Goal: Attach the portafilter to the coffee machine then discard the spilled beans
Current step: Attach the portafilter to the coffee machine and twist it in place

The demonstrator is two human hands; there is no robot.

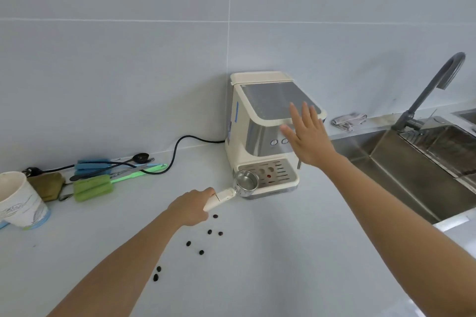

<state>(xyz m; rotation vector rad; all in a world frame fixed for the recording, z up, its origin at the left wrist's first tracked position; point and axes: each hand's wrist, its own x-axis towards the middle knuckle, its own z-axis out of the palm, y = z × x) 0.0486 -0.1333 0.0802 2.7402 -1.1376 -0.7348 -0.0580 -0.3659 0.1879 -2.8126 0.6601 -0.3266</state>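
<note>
A cream and steel coffee machine (pixel 260 121) stands on the white counter against the tiled wall. My left hand (pixel 192 204) grips the cream handle of the portafilter (pixel 246 183), whose steel basket sits at the front left corner of the machine's drip tray (pixel 279 171). My right hand (pixel 306 134) is flat with fingers spread, in front of the machine's right front face; contact is unclear. Several dark coffee beans (pixel 210 232) lie scattered on the counter below my left hand.
A paper cup (pixel 19 201) stands at the far left, with green and blue cleaning brushes (pixel 94 186) and a black power cord (pixel 177 148) behind. A steel sink (pixel 412 162) with a grey tap (pixel 427 90) lies to the right. A cloth (pixel 349 119) lies by the wall.
</note>
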